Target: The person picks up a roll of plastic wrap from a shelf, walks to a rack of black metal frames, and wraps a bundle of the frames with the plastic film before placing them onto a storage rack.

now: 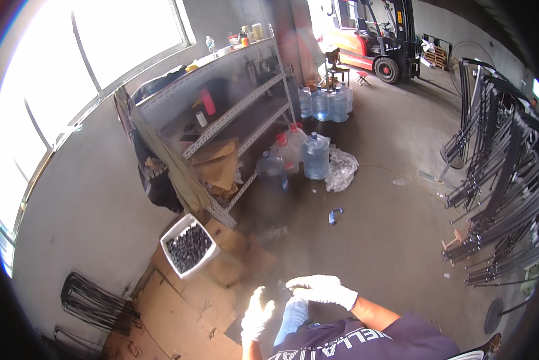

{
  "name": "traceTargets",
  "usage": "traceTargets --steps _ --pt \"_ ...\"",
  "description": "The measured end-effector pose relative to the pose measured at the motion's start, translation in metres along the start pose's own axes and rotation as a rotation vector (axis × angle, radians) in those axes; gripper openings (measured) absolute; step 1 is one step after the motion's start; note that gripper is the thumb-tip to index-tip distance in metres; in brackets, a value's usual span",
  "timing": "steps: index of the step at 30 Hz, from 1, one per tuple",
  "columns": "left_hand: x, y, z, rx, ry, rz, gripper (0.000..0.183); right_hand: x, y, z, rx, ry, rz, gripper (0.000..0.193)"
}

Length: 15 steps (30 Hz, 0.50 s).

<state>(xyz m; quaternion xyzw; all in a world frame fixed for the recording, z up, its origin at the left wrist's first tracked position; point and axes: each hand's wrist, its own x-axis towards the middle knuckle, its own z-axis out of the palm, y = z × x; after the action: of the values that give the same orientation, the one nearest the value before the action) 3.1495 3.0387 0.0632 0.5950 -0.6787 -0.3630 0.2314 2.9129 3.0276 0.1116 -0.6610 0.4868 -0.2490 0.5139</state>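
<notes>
Smooth grey floor (380, 228) gives open room ahead of the hands, bounded left by the edge of a perforated metal shelving unit (233, 117). Flat brown cardboard (173, 315) lies lower left. A square-rimmed white bin (198, 265) sits ahead and left of both hands, apart from them. Right hand (323, 289), white-gloved: fingers extended together, hold undeterminable. Left hand (255, 317), likewise gloved: half open, thumb apart, grasping nothing visible. Small black parts (188, 247) heap the bin.

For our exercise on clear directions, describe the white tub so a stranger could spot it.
Find the metal shelf beside the bright windows. Just below its near end in the picture is the white tub: squarish, open, and the only container full of small black pieces.
</notes>
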Motion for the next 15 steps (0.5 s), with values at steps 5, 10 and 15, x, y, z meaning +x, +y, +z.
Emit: traceTargets --steps 5,10,15 --pt "0.134 -0.019 -0.034 -0.093 -0.040 -0.068 0.064 0.113 -0.011 -0.055 -0.105 0.044 0.034 0.038" --pt "0.318 0.013 -0.099 0.089 -0.008 0.167 0.052 0.233 -0.022 -0.120 -0.031 0.240 0.026 0.032" --pt "0.471 0.049 -0.141 0.123 0.030 0.403 0.045 0.335 -0.020 -0.169 0.031 0.271 -0.028 0.031"
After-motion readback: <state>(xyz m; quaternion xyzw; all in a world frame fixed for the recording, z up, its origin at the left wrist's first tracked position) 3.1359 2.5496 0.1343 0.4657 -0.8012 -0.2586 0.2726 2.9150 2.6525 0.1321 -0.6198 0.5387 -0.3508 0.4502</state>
